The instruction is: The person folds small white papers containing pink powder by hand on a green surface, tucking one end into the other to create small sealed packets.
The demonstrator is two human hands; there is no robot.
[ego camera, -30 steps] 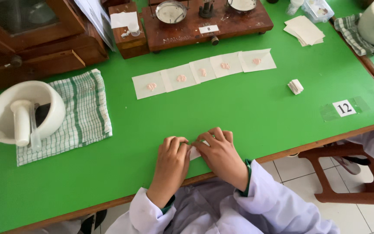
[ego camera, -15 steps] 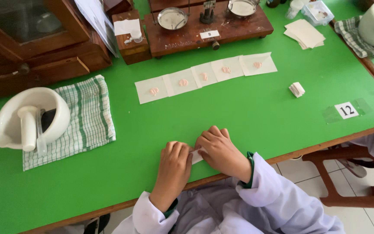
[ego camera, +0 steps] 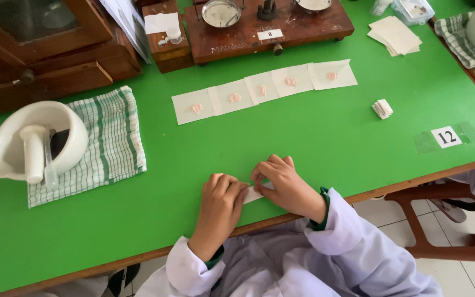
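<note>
**A:** ok so what's up w/ the hands rn?

**B:** both down on the green worktop [ego camera: 331, 137] near the front edge, close together. Left hand [ego camera: 222, 199] has its fingers curled over one end of a small white paper [ego camera: 254, 194], pressing it flat. Right hand [ego camera: 284, 184] is pinching the other end, fingertips bent down on it. So both are gripping/pressing the same paper, neither's loose.

**A:** where's the paper exactly?

**B:** flat on the worktop, right btwn the two hands, mostly covered by fingers. Only a little white bit shows. Can't tell if there's anything inside it.

**A:** other stuff around?

**B:** yeah, further back there's a row of white paper squares [ego camera: 265, 91], overlapping edge to edge, each w/ a small pink powder heap [ego camera: 234, 98] in the middle. Behind that a wooden balance scale [ego camera: 268, 25] w/ metal pans. Left side: white mortar [ego camera: 39, 140] w/ a pestle [ego camera: 33, 154] leaning in it, sitting on a green checked cloth [ego camera: 105, 143]. Right of the row, a small stack of folded papers [ego camera: 382, 108], well apart from the hands, plus a numbered tag [ego camera: 446, 136] taped near the right edge. Far back right, a pile of blank paper sheets [ego camera: 394, 36].

**A:** sleeves?

**B:** white coat, green cuffs poking out.
</note>
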